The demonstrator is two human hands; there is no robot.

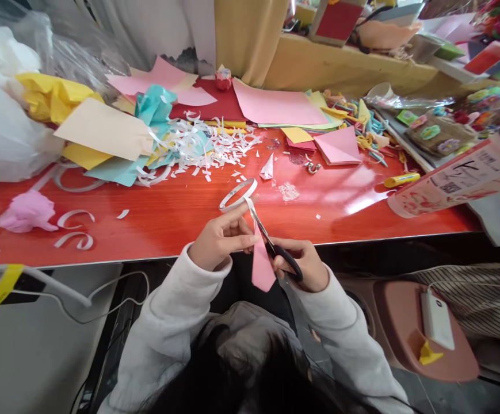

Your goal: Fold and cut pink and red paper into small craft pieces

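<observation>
At the front edge of the red table, my left hand (228, 236) pinches a folded pink paper piece (262, 267), which hangs below the fingers with its wide end down. Black-handled scissors (292, 261) are in my right hand (305, 263). Their blades point up and left, along the pink paper's upper end and against a narrow white strip (250, 206) near my left fingertips. Whether the blades are closed on the strip is hard to tell. A white ring-shaped roll (237, 194) lies just beyond my left hand.
White paper shreds (202, 141) are heaped at the back. A folded pink cone (267, 168), pink sheets (279, 104) and curled strips (77, 230) lie on the red table (180, 213). A tall cup (457, 175) leans at right, beside a yellow tube (401, 180).
</observation>
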